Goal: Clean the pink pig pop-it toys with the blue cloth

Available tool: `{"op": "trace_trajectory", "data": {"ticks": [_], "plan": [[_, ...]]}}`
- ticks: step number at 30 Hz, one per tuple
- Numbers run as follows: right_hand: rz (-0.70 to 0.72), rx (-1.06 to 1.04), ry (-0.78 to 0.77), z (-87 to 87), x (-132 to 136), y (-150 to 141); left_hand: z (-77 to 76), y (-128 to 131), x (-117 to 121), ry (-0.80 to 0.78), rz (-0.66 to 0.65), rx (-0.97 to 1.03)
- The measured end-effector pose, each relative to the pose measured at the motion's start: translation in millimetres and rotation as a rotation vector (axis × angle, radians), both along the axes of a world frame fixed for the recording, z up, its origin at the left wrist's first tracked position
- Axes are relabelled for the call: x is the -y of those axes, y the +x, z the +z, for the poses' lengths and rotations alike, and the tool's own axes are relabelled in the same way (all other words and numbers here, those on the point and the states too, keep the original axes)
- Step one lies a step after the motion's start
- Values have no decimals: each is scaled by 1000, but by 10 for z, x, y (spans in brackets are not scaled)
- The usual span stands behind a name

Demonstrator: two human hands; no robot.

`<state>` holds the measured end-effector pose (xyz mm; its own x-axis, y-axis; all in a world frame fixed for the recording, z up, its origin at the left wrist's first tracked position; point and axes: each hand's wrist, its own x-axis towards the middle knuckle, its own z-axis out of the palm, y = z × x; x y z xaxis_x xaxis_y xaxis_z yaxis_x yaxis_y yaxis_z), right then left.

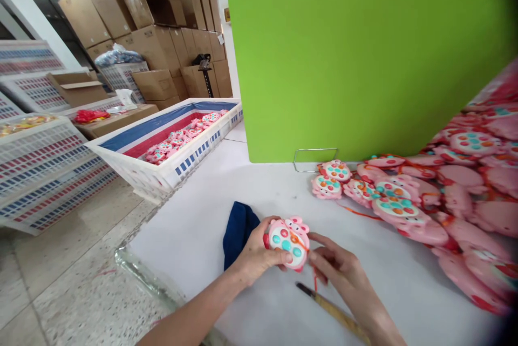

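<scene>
My left hand (261, 249) grips a pink animal-shaped toy (288, 243) with a white front and round red and teal buttons, its thumb over the lower edge. An orange cord (299, 241) crosses the toy's face and reaches the fingers of my right hand (334, 262). Those fingers are pinched on the cord at the toy's right side, and a length of it hangs below them. Under my right wrist lies a slim tool (329, 308) with a dark tip and a wooden handle. A dark blue cloth (238, 231) lies just left of my left hand.
Many similar pink toys (457, 184) are heaped on the right of the white table (194, 238). A green panel (356, 54) stands behind, with a wire stand (315, 150) at its base. At left, a white crate (162, 170) holds more toys; cardboard boxes (157, 46) are stacked beyond.
</scene>
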<state>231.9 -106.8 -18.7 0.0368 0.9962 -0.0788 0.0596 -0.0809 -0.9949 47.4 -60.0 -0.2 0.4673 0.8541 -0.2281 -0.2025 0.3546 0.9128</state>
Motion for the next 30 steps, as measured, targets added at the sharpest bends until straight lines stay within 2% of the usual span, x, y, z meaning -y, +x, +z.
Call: {"op": "trace_trajectory", "data": {"ticks": [3, 6, 9, 13, 19, 22, 25, 28, 30], "plan": [[-234, -83, 57, -82, -10, 74, -42, -16, 1, -29, -6, 27], [-323, -193, 71, -96, -12, 108, -86, 6, 13, -93, 0, 94], [-267, -147, -16, -41, -10, 59, -109, 48, 23, -122, 26, 118], [-54, -79, -88, 55, -6, -117, -104, 82, 45, -98, 35, 125], [-33, 10, -65, 88, 2, -225, -64, 49, 81, -95, -15, 179], [-12, -29, -48, 88, 0, -219, -27, 38, 108, -55, -31, 131], [-57, 36, -16, 89, -8, -231, -39, 42, 159, -14, -36, 62], [-16, 150, 8, 56, -16, -192, -85, -4, 140, -68, -39, 36], [-83, 266, 30, -13, -17, -95, -47, -121, -6, -137, 40, 32]]}}
